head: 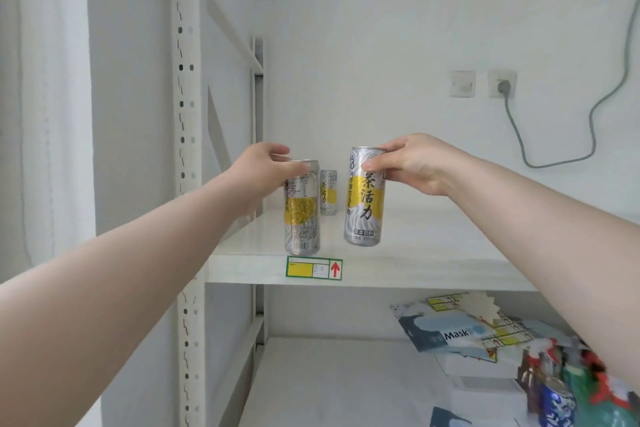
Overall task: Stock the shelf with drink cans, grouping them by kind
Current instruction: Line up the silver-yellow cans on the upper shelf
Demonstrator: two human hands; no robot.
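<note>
- Cans of one kind, silver with a yellow band, occupy the white shelf (433, 253); three are in sight.
- The left hand (266, 166) reaches in from 8 o'clock and its fingers (294, 168) are closed over the top rim of the left can (302, 208), which stands upright at the shelf's front edge, its printed back panel facing the camera.
- The right hand (412, 163) comes in from 4 o'clock, its fingers (375, 163) gripping the upper part of the right can (365, 198). This can tilts slightly; whether its base touches the shelf cannot be told.
- The back can (328, 192) stands upright farther in on the shelf, seen between the two held cans, touched by neither hand.
- A green-bordered price label (314, 267) with a yellow field and a red arrow is fixed on the shelf's front lip, just below the left can at 6 o'clock of it.
- At 5 o'clock, the lower shelf (329, 385) carries a packet marked "Mask" (450, 331), loose label sheets, and further cans (557, 402), blurred, at the frame's corner.
- At 2 o'clock, a wall socket (502, 84) holds a plug with a grey cable.
</note>
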